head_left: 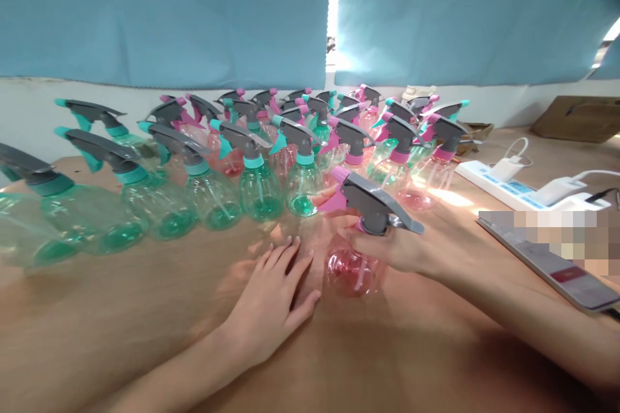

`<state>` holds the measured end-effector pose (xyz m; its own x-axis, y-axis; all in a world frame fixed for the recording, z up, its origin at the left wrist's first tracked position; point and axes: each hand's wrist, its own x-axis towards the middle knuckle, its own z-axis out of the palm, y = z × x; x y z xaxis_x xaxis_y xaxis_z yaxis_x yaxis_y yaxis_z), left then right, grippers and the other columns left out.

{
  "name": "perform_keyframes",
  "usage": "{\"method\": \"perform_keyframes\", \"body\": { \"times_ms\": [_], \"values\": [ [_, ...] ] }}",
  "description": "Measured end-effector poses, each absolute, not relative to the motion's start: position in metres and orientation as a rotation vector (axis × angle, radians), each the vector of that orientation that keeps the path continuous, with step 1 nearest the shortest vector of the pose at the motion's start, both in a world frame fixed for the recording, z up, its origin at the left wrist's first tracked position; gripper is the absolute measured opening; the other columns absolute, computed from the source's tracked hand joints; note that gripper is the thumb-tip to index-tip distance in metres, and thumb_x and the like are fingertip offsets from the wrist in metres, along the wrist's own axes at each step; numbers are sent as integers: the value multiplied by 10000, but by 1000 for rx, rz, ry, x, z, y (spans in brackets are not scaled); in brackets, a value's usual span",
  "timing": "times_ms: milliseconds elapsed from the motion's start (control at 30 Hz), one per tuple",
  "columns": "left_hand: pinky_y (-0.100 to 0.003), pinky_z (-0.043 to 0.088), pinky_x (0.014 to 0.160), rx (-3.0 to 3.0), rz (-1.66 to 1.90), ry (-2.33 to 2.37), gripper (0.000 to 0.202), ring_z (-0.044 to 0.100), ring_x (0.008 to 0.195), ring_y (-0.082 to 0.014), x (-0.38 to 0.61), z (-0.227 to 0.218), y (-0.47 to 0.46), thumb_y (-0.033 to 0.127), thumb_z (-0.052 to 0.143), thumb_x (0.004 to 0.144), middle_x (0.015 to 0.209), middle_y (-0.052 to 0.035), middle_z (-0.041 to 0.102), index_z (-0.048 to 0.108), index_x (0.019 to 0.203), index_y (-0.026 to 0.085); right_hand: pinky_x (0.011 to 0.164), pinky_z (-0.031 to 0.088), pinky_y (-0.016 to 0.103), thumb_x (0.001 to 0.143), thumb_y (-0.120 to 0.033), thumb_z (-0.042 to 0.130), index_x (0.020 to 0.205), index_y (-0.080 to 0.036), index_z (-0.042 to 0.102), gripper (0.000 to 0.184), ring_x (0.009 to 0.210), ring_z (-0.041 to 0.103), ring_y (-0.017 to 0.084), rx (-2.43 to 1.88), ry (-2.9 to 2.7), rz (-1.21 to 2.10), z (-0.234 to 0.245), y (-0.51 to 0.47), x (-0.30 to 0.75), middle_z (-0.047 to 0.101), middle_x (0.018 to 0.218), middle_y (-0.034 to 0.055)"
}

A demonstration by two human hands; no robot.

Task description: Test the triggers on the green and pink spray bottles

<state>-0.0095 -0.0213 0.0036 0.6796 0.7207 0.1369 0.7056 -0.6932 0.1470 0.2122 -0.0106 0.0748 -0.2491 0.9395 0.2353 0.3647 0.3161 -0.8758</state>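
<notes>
My right hand (387, 248) is wrapped round the neck of a pink spray bottle (352, 271) with a grey trigger head and pink nozzle, which stands on the wooden table (145, 310). My left hand (268, 303) lies flat on the table just left of that bottle, fingers stretched out, holding nothing. Behind them stand several rows of spray bottles, green ones (256, 190) to the left and pink ones (426, 174) to the right.
A white power strip (523, 192) with plugged chargers lies at the right. A tablet-like device (547, 258) rests near my right forearm. A brown cardboard box (576, 117) sits at the far right. Blue curtains (165, 13) hang behind the table.
</notes>
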Motion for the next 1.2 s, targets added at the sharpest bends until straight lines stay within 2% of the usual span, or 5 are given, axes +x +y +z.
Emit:
{"method": "perform_keyframes", "body": {
  "times_ms": [300, 500, 733, 900, 1200],
  "values": [
    [-542, 363, 1070, 2766, 279, 1222, 480, 430, 1330, -358, -8, 6, -22, 389, 517, 958, 1449, -183, 476, 533, 1362, 131, 604, 515, 358, 742, -481, 692, 605, -240, 552, 311, 682, 588, 229, -1297, -1797, 571, 69, -16, 216, 518, 551, -1],
    [-548, 367, 1065, 2793, 278, 1230, 476, 421, 1336, -358, -8, 7, -22, 401, 502, 970, 1458, -195, 460, 534, 1354, 122, 851, 541, 415, 734, -484, 758, 939, -269, 680, 307, 921, 673, 270, -1179, -1888, 610, 63, -30, 228, 725, 901, 29],
    [-524, 400, 1043, 2805, 350, 1227, 428, 451, 1310, -346, 1, 6, -16, 381, 501, 978, 1413, -181, 502, 545, 1325, 134, 1020, 471, 442, 751, -399, 779, 1207, -301, 584, 506, 1221, 581, 301, -1104, -1966, 629, 63, -46, 245, 668, 1264, 35],
    [-527, 406, 1043, 2814, 412, 1143, 347, 452, 1305, -332, 22, 6, -13, 362, 477, 989, 1399, -164, 509, 580, 1249, 156, 957, 511, 339, 799, -339, 746, 1188, -275, 605, 419, 1138, 631, 238, -1133, -1994, 665, 82, -63, 259, 693, 1212, 14],
    [-544, 389, 1057, 2855, 361, 952, 414, 451, 1308, -347, 104, 7, -8, 340, 499, 983, 1400, -195, 509, 547, 1325, 112, 868, 516, 428, 754, -508, 738, 1227, -279, 613, 541, 1090, 633, 314, -1473, -1965, 336, 60, -85, 349, 686, 1221, 63]
  ]
}}
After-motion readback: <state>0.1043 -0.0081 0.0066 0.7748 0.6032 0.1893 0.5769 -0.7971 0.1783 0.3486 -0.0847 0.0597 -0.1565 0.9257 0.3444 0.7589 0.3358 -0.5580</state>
